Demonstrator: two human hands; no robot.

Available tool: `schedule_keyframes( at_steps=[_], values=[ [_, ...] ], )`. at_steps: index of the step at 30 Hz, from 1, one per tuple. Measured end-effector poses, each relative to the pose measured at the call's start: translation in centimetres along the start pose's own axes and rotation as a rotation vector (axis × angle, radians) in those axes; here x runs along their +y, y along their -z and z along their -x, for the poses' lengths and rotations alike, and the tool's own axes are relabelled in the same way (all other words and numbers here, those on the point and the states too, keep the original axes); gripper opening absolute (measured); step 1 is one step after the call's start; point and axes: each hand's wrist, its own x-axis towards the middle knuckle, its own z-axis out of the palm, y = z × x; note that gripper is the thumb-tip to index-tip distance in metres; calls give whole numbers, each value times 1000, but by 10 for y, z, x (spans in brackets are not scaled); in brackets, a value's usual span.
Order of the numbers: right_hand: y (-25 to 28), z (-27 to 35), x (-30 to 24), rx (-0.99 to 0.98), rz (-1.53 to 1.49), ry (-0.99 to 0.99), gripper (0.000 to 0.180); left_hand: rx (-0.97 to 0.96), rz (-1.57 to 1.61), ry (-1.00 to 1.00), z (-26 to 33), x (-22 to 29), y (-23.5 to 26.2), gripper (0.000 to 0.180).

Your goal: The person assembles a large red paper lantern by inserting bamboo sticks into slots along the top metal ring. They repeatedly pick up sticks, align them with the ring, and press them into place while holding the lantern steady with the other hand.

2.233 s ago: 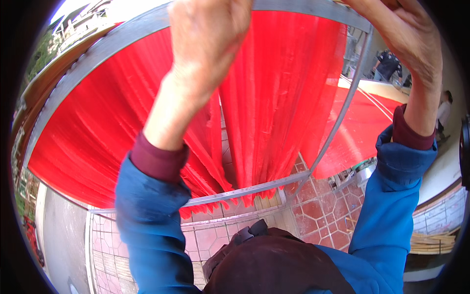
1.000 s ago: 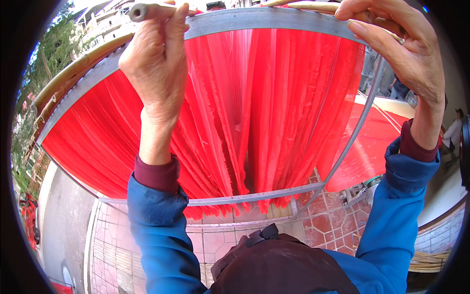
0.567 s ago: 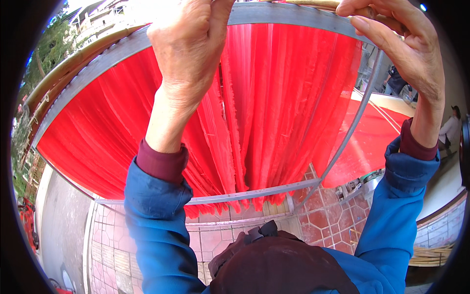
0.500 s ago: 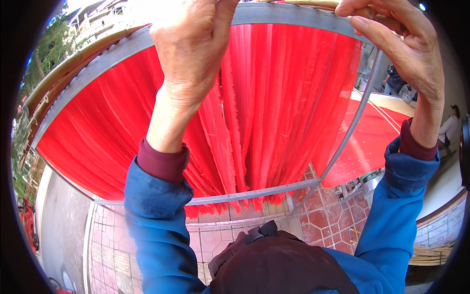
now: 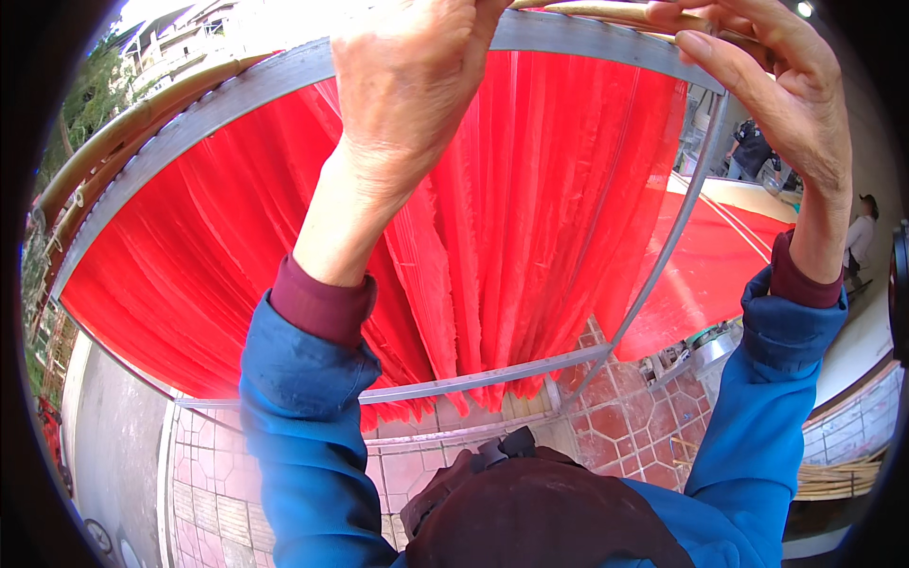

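Observation:
My left hand (image 5: 412,80) is raised above the metal frame's top bar. Its back faces me and it looks closed, but the fingers run out of the upper edge, so what they grip is hidden. At the upper right my right hand (image 5: 791,90) curls around a thin bamboo pole (image 5: 606,11), thumb below and fingers over it. Long red cloth-like sheets (image 5: 530,208) with ragged edges hang in folds inside the grey metal frame (image 5: 606,38), below both hands. Their lower ends hang past the frame's lower bar.
More bamboo poles (image 5: 123,123) lie along the frame's left top edge. A flat red sheet (image 5: 696,275) spreads at the right. Bundled bamboo strips (image 5: 838,481) lie lower right. Two people stand in the right background. Red and pink tiles (image 5: 615,421) cover the floor.
My left hand has shifted right along the top bar. My right hand has barely moved and keeps its curl around the pole. The view has shifted slightly.

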Motion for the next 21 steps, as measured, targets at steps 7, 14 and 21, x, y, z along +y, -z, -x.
schedule_keyframes(
  at_steps=[7,14,21],
  values=[
    [-36,-35,-5,87,-96,373,34,77,-14,-31,0,2,-9,21],
    [-39,-40,-3,-27,-155,356,25,-51,-47,139,28,-6,33,16],
    [-46,-33,-7,43,-110,251,21,219,-59,717,55,-32,119,24]
  ],
)
